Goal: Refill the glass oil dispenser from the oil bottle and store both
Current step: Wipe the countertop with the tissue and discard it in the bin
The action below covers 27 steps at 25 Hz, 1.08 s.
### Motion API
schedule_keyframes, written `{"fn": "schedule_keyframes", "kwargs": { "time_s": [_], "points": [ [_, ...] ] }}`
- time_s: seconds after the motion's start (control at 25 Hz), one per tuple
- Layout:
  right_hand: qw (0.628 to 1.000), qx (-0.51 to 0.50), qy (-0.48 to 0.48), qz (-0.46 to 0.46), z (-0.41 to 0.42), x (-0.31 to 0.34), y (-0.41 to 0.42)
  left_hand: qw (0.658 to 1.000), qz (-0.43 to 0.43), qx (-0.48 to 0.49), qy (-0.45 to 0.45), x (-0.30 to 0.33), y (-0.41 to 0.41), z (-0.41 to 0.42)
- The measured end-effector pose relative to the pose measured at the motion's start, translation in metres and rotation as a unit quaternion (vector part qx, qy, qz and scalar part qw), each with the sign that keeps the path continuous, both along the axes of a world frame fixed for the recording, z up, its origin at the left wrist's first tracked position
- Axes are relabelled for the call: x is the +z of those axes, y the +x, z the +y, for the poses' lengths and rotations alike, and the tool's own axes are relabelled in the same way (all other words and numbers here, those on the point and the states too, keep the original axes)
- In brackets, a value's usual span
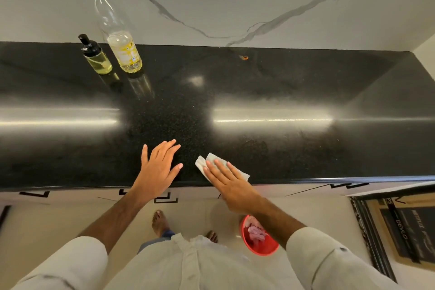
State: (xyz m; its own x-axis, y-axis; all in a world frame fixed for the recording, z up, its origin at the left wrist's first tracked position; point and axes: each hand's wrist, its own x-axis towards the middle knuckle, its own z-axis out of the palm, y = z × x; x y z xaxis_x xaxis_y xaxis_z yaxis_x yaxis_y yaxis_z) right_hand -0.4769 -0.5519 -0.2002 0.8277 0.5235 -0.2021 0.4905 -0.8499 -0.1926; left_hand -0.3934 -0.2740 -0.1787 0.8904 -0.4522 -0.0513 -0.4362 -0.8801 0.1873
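Your glass oil dispenser point(96, 57) stands upright far ahead of your left hand, at the back of the black surface point(282, 92) near the wall, its black pump top on and pale yellow oil filling the lower part. Just beside it, on the side nearer your right hand, stands the oil bottle point(118, 37), taller, clear plastic with a yellow cap, oil in its lower part; whether the two touch you cannot tell from here. Both are well apart from your hands.

Your left hand point(157, 167) lies flat near the front edge of the surface, fingers straight and spread, holding nothing. Your right hand point(229, 183) is just beside it, fingers straight, pressing down on a white tissue point(211, 160) that pokes out from under the fingertips and the far side of the palm.

Beyond your right hand, near the wall, a small orange speck point(243, 57) sits on the surface. Below your right forearm, on the floor, is a red bucket point(261, 246) with pinkish cloth inside. Your bare feet point(160, 222) show beneath your left wrist.
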Motion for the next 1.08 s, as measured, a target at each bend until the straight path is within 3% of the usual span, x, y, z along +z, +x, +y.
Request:
{"fn": "schedule_keyframes", "kwargs": {
  "time_s": [0.08, 0.16, 0.24, 0.36, 0.44, 0.52, 0.6, 0.84, 1.08],
  "points": [
    [0.998, 0.003, 0.041, 0.041, -0.003, 0.007, -0.004, 0.998, 0.008, -0.053, -0.039, 0.008, -0.011, -0.015],
    [0.971, -0.027, 0.176, 0.162, -0.007, 0.024, -0.005, 0.988, 0.038, -0.122, -0.085, 0.015, -0.019, -0.025],
    [0.869, -0.131, 0.36, 0.313, -0.012, 0.046, -0.004, 0.971, 0.112, -0.146, -0.154, 0.024, -0.024, -0.03],
    [0.65, -0.257, 0.554, 0.453, -0.018, 0.071, -0.009, 0.93, 0.264, -0.091, -0.241, 0.044, -0.037, -0.039],
    [0.585, -0.282, 0.585, 0.485, -0.016, 0.078, -0.01, 0.857, 0.392, 0.005, -0.334, 0.059, -0.047, -0.045],
    [0.548, -0.304, 0.603, 0.494, -0.011, 0.081, -0.011, 0.781, 0.456, 0.095, -0.416, 0.068, -0.051, -0.047],
    [0.546, -0.313, 0.601, 0.493, -0.006, 0.082, -0.014, 0.76, 0.456, 0.13, -0.444, 0.068, -0.052, -0.042],
    [0.603, -0.446, 0.547, 0.372, 0.011, 0.071, -0.037, 0.805, 0.365, 0.21, -0.419, 0.066, -0.06, -0.024],
    [0.74, -0.506, 0.394, 0.205, 0.065, 0.069, -0.065, 0.842, 0.312, 0.21, -0.386, 0.054, -0.095, -0.01]
  ]
}}
